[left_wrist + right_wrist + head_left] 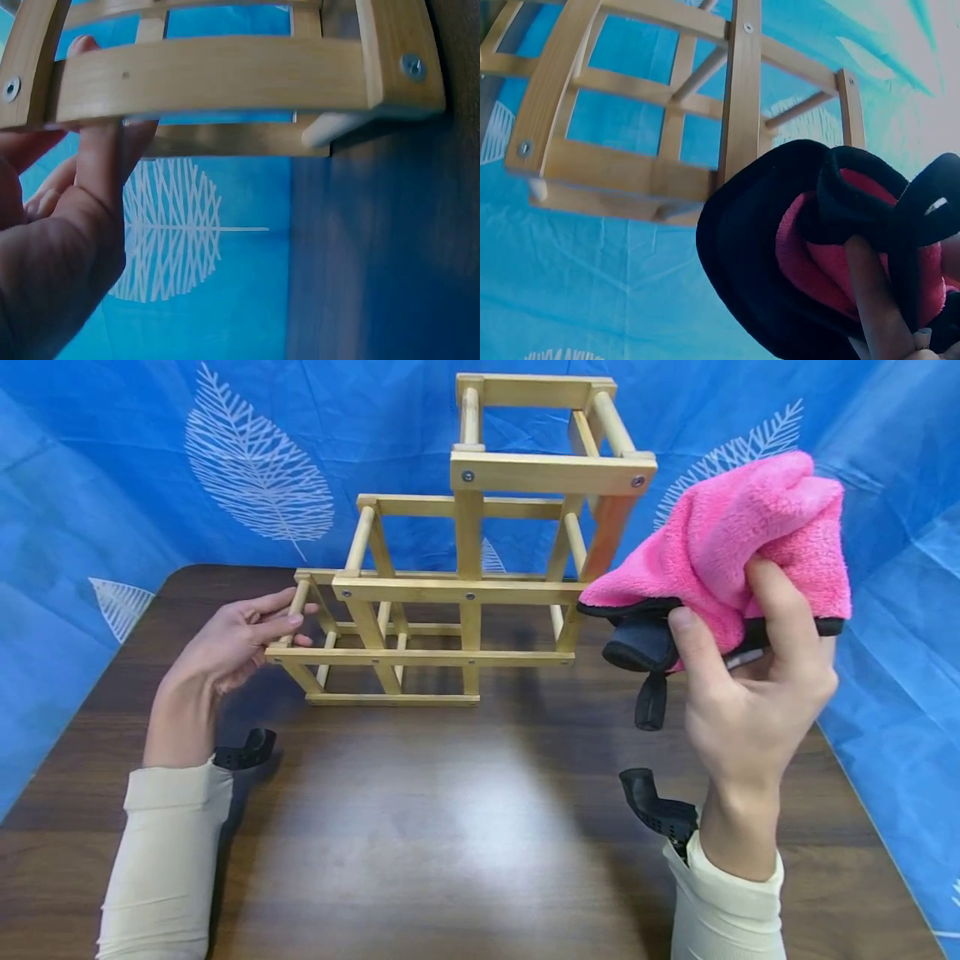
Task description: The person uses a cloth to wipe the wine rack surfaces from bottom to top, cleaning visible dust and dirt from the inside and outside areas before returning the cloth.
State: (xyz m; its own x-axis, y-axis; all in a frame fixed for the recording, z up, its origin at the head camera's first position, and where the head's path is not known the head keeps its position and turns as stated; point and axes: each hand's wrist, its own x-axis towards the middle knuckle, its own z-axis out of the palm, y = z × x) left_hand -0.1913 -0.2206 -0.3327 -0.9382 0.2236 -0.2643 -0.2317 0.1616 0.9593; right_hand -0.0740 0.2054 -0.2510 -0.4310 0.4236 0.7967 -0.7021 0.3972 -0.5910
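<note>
Pink cloth (750, 535), black-edged, white-leafed blue backdrop (390, 435)

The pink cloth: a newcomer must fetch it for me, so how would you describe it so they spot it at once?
At the dark brown table, find the stepped, pale wooden rack. Beside its taller end, the person's right hand holds the pink cloth, bunched up. Unlike the rack's bare, straight bars, it is soft, fluffy and bright pink, with black edging.

Wooden rack (469, 585); pink cloth (731, 539) beside it
</note>
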